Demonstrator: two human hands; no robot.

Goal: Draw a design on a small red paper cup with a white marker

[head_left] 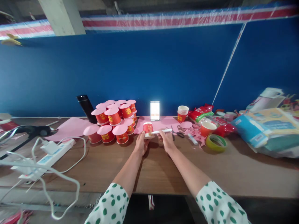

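Observation:
In the middle of the table, my left hand (140, 144) is closed around a red paper cup (148, 127) with gold print, its white rim turned down towards me. My right hand (166, 141) grips a white pen (165, 131), whose tip points left and meets or nearly meets the lower part of the cup. Pink paper (138, 125) lies behind both hands. Just right of my right hand are dark-handled scissors (180, 135). To the left, several upturned red cups (113, 118) stand in stacked rows, topped with pink paper discs (121, 129).
A bright phone (154, 111) stands against the blue wall. Rightward are nested cups (182, 117), pink scraps (198, 132), a tape roll (216, 143) and plastic packs (268, 127). A black bottle (86, 107) and a power strip (48, 159) with loose white cables occupy the left.

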